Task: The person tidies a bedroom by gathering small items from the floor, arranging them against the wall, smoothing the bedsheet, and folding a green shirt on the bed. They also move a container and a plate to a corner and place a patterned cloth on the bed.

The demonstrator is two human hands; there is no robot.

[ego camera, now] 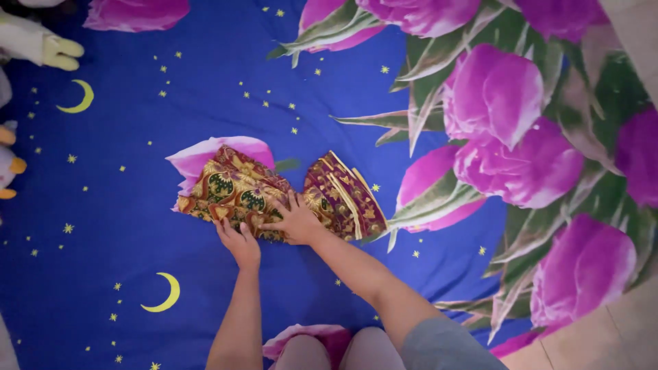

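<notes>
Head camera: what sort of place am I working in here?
Probably a home bedroom or playroom floor: a blue bedsheet with moons, stars and pink tulips, yellow-footed plush toys, and beige floor tiles.

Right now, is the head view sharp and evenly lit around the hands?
Head view: soft overall, light even with no glare; left hand and right hand on the patterned cloth read clearly; the blue blanket bows toward the frame edges.

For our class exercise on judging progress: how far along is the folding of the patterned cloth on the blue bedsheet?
Done: the patterned cloth is already gathered into a compact, layered bundle on the blue bedsheet. In hand: the left hand pinches its near edge while the right hand presses flat on its middle. Left: the striped right end is fanned out loose and the edges are uneven, so it probably needs tidying.
</notes>
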